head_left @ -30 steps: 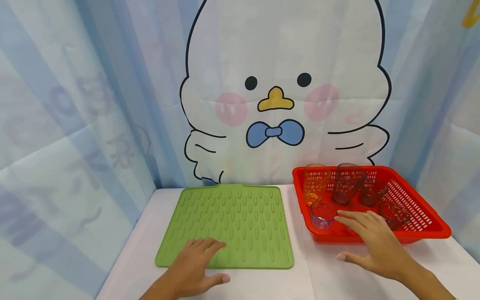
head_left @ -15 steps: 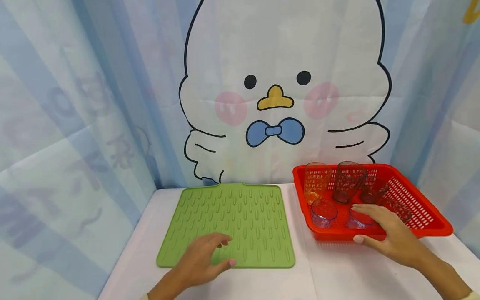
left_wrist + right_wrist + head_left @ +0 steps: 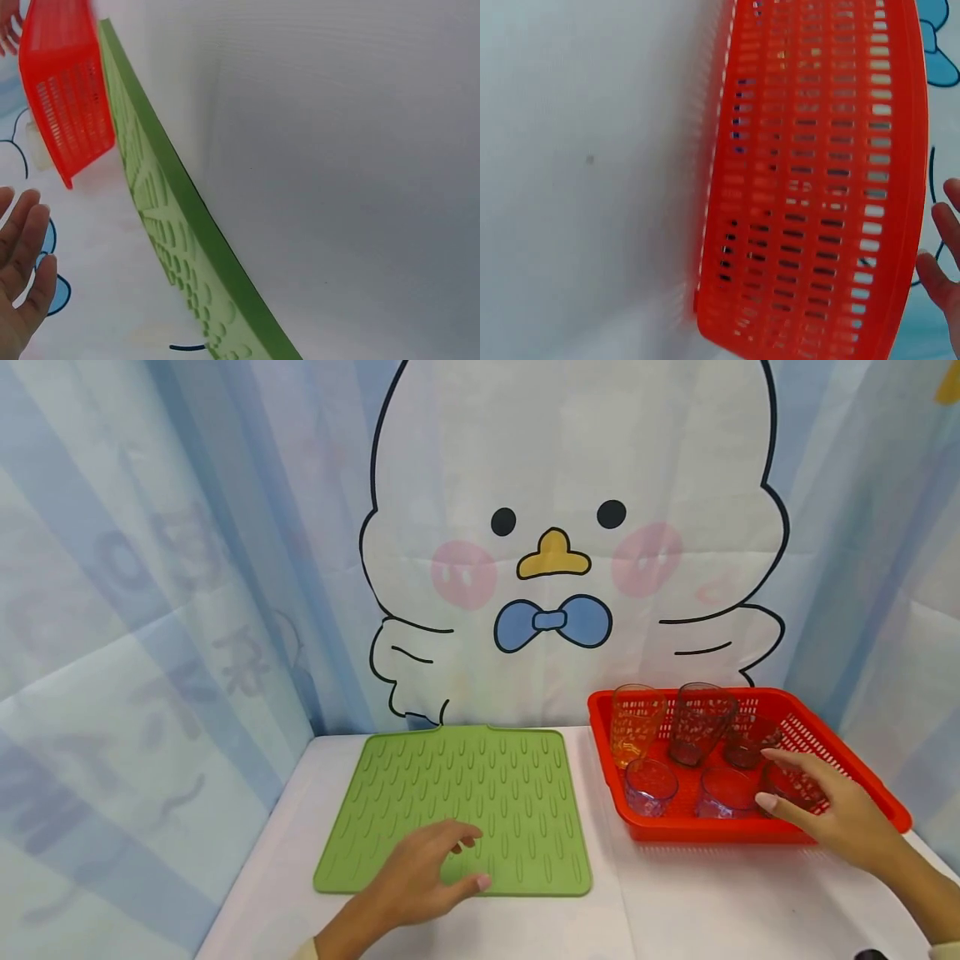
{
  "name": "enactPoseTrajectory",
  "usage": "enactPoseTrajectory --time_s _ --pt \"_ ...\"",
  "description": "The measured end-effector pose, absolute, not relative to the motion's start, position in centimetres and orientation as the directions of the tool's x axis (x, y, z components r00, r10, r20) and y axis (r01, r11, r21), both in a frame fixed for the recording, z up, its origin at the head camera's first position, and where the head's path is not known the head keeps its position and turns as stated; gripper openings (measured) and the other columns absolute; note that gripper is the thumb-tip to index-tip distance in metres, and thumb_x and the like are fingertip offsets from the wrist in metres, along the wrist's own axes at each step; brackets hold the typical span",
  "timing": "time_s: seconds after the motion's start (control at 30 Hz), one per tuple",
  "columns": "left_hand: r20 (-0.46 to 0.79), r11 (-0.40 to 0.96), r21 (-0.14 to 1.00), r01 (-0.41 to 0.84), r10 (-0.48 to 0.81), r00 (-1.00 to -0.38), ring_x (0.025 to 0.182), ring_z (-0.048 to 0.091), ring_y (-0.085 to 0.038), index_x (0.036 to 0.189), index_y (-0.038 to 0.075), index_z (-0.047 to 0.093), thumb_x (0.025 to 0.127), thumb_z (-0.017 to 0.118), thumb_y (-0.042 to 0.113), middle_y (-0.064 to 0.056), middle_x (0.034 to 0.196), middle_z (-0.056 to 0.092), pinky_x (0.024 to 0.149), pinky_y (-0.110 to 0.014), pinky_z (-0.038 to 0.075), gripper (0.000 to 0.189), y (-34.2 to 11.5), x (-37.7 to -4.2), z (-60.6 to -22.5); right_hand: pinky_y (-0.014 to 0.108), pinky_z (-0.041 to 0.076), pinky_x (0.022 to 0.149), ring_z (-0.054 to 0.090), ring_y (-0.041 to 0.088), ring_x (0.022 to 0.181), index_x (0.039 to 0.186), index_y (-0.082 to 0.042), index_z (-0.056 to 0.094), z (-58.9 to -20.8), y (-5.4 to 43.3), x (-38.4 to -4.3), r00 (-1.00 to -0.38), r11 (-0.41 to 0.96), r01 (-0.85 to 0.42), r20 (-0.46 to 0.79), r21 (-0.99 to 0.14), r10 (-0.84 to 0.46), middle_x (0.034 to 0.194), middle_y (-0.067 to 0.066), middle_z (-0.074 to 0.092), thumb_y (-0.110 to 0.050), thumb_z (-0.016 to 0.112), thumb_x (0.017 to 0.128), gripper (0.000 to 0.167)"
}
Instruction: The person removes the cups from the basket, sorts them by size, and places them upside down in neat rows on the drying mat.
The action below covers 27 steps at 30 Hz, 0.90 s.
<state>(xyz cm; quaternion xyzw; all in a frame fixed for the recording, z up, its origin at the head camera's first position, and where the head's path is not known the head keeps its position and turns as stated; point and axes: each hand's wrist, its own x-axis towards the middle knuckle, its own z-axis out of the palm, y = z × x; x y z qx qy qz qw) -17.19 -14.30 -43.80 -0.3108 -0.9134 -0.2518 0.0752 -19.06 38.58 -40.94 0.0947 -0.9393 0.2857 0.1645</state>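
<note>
My right hand [image 3: 840, 814] reaches over the front right of the red basket [image 3: 660, 831], thumb and fingers apart, close above a dark glass [image 3: 787, 787] that it partly covers. In the right wrist view its fingertips [image 3: 928, 266] show at the basket's rim. Left of that glass stand two short purple-tinted glasses [image 3: 650, 787]. A tall amber glass [image 3: 636, 727], a tall dark glass [image 3: 697, 727] and a shorter dark glass [image 3: 748, 742] fill the back row. My left hand [image 3: 416, 872], fingers loosely bent and holding nothing, hovers over the front of the green ridged mat [image 3: 480, 793].
The mat lies left of the basket on a white-covered table [image 3: 555, 931]. A curtain [image 3: 555, 685] with a cartoon bird rises right behind both, and more curtain [image 3: 135, 693] closes the left side. A small black object [image 3: 870, 954] shows at the bottom edge.
My right hand has moved right along the basket, from above the front purple-tinted glasses to the dark glass at front right. My left hand has shifted slightly right over the mat.
</note>
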Motion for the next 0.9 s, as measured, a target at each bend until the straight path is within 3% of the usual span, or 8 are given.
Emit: enactPoseTrajectory --time_s 0.07,0.17,0.23,0.33,0.57,0.9 --pt "0.284 0.68 0.427 0.597 0.526 -0.802 0.093 0.066 -0.012 0.126 0.019 0.064 0.094 0.059 0.061 0.005 0.11 0.069 0.075 -0.026 0.053 0.053 -14.2 -17.2 -43.7 0.06 0.055 0.069 0.042 0.032 0.118 0.146 -0.005 0.046 -40.8 39.2 -19.4 -0.945 0.818 -0.233 0.321 -0.527 -0.062 0.139 0.029 0.047 -0.03 0.077 0.089 0.07" --pt "0.285 0.676 0.435 0.595 0.523 -0.803 0.093 0.066 -0.013 0.127 0.018 0.063 0.094 0.058 0.062 0.004 0.111 0.069 0.075 -0.026 0.053 0.055 -14.1 -17.3 -43.5 0.066 0.052 0.071 0.039 0.053 0.114 0.15 0.001 0.037 -40.7 40.1 -19.8 -0.966 0.816 -0.177 0.256 -0.55 -0.036 0.144 0.037 0.039 -0.034 0.073 0.091 0.077" --pt "0.296 0.674 0.431 0.6 0.523 -0.8 0.093 0.066 -0.012 0.128 0.017 0.063 0.095 0.059 0.061 0.006 0.112 0.068 0.076 -0.026 0.053 0.055 -14.1 -17.3 -43.4 0.077 0.043 0.076 0.036 0.059 0.117 0.151 0.003 0.033 -40.6 40.7 -20.1 -0.972 0.812 -0.167 0.234 -0.56 -0.038 0.147 0.041 0.033 -0.034 0.072 0.093 0.079" --pt "0.321 0.669 0.418 0.615 0.524 -0.788 0.092 0.066 -0.01 0.128 0.017 0.062 0.094 0.062 0.057 0.008 0.111 0.067 0.076 -0.026 0.053 0.052 -14.0 -17.3 -43.2 0.081 0.039 0.078 0.034 0.062 0.117 0.153 0.002 0.029 -40.6 41.5 -20.7 -0.979 0.817 -0.146 0.202 -0.558 -0.037 0.147 0.044 0.028 -0.037 0.069 0.093 0.082" --pt "0.348 0.654 0.416 0.631 0.527 -0.775 0.09 0.066 -0.009 0.126 0.018 0.063 0.093 0.067 0.05 0.009 0.109 0.067 0.075 -0.025 0.053 0.047 -13.7 -17.3 -42.8 0.07 0.052 0.072 0.043 0.062 0.109 0.15 0.012 0.024 -41.1 43.1 -21.9 -0.986 0.826 -0.14 0.149 -0.546 -0.069 0.137 0.045 0.031 -0.034 0.072 0.091 0.089" --pt "0.363 0.647 0.416 0.64 0.527 -0.769 0.088 0.065 -0.009 0.125 0.015 0.063 0.093 0.068 0.047 0.01 0.108 0.067 0.073 -0.024 0.052 0.046 -13.5 -17.4 -42.7 0.077 0.043 0.082 0.036 0.066 0.111 0.144 0.022 0.018 -41.3 44.1 -23.0 -0.996 0.889 -0.093 0.053 -0.449 -0.077 0.132 0.05 0.029 -0.029 0.074 0.088 0.094"
